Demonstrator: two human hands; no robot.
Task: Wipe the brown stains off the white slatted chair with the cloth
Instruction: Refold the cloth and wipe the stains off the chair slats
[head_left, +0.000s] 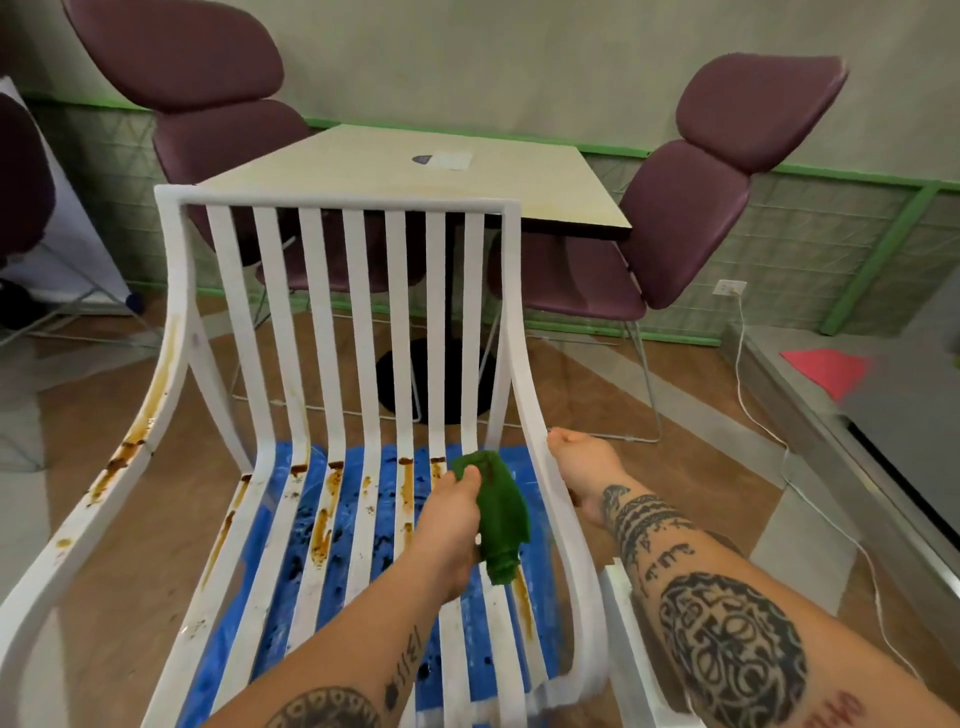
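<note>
Head view: left hand (453, 525) pinches cloth (503, 512) over the seat (363, 540), right hand (579, 460) clasps the chair's (358, 291) rail (525, 374); I should rub lengthwise along each stain (322, 530).

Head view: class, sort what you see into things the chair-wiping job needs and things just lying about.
Job: white slatted chair, brown stains, green cloth in left hand, right hand gripping the chair's arm.
Lying about: table, paper on it, purple chairs, red sheet, white cable.

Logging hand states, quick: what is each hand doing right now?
Left hand: holding the green cloth.
Right hand: gripping the white chair by its side rail.
</note>
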